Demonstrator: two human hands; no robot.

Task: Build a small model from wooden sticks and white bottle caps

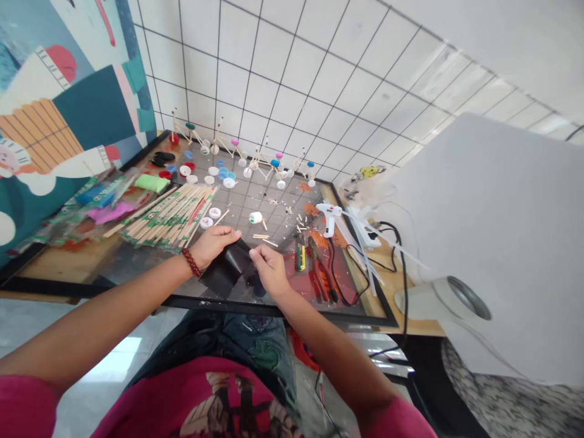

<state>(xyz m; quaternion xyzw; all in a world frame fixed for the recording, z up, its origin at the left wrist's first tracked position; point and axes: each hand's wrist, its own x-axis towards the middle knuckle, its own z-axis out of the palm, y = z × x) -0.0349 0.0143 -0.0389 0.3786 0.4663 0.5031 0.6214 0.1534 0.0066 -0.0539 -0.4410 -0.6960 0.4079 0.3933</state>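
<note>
Between my two hands is a black sheet [223, 271], thin and slightly shiny, bent along its upper part; its exact material I cannot make out. My left hand [213, 243], with a beaded bracelet at the wrist, pinches its upper edge. Fingers and thumb of my right hand [270, 267] are closed on the sheet's right corner. Just beyond them a white bottle cap [256, 217] sits on the glass tabletop with short stick pieces [261, 236] beside it. Two white caps [214, 213] lie near my left hand.
Wrapped chopsticks [168, 213] and coloured clay packets [109, 204] lie left. Stick figures on caps [253, 165] line the back by the tiled wall. At right are a white glue gun [329, 218], a utility knife [300, 257], pliers [319, 271] and cables [349, 292].
</note>
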